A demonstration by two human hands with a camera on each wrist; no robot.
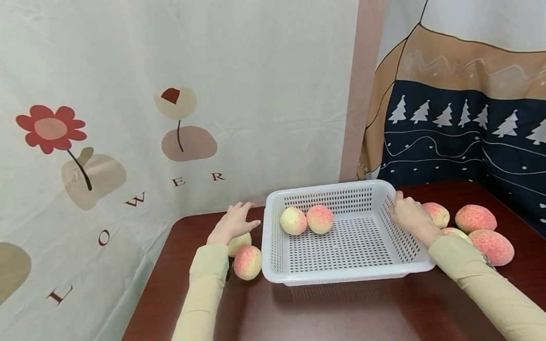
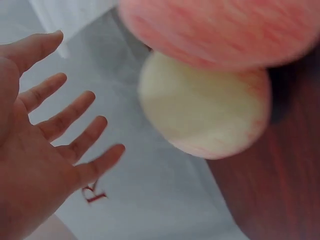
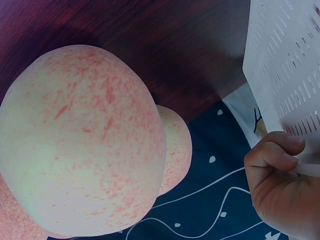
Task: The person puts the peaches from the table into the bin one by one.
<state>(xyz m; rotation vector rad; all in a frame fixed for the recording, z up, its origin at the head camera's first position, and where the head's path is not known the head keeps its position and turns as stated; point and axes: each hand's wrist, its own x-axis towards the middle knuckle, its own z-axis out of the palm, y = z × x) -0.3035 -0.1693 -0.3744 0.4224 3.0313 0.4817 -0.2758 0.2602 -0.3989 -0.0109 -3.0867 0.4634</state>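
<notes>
A white plastic basket (image 1: 348, 275) with slotted walls stands on the table. Two peaches (image 1: 320, 219) lie inside it, side by side at the left back. My right hand (image 1: 412, 215) grips the basket's right rim, its fingers curled over the edge in the right wrist view. Left of the basket, my left hand (image 1: 233, 225) hovers with fingers spread and nothing in them. Below it are a pale peach (image 2: 205, 107), partly hidden by the hand in the head view, and a redder peach (image 1: 247, 263) close to the basket wall.
Several more peaches (image 1: 476, 218) lie on the table right of the basket, some partly covered by my right forearm. The dark red wooden table (image 1: 345, 316) ends at a white printed curtain (image 1: 259, 89) behind and a dark blue one (image 1: 529, 188) at the right.
</notes>
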